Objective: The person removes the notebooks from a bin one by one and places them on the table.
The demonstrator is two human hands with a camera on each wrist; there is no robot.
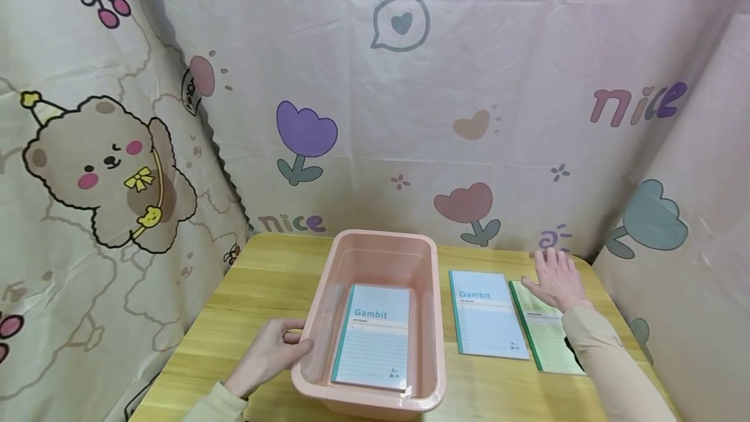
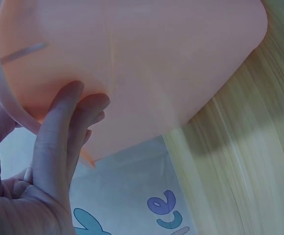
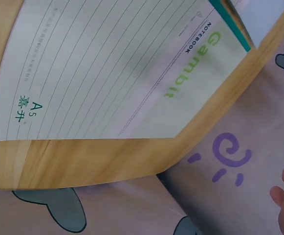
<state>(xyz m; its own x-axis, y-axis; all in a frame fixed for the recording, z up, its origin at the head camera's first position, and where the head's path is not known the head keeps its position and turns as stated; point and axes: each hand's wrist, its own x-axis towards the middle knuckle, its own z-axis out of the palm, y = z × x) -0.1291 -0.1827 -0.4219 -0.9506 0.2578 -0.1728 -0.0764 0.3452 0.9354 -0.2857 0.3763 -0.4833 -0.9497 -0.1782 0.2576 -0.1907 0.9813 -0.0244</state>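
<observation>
My left hand [image 1: 268, 351] grips the left rim of a pink plastic basin [image 1: 441, 344]; in the left wrist view, fingers [image 2: 58, 127] lie along its outer wall. A blue notebook [image 1: 375, 344] marked Gambit lies flat inside the basin. To the basin's right, a second blue notebook [image 1: 489, 318] lies on the table. Beside that is a green notebook [image 1: 551, 337], partly covered by my right hand and forearm in the head view. My right hand [image 1: 556, 279] hovers over the green notebook's upper end, fingers spread, holding nothing. The right wrist view shows the green notebook [image 3: 117, 73] apart from the hand.
The wooden table [image 1: 263, 279] carries the basin and notebooks. Its back edge meets a printed curtain [image 1: 381, 116], and more printed cloth [image 1: 99, 279] hangs along the left and right sides.
</observation>
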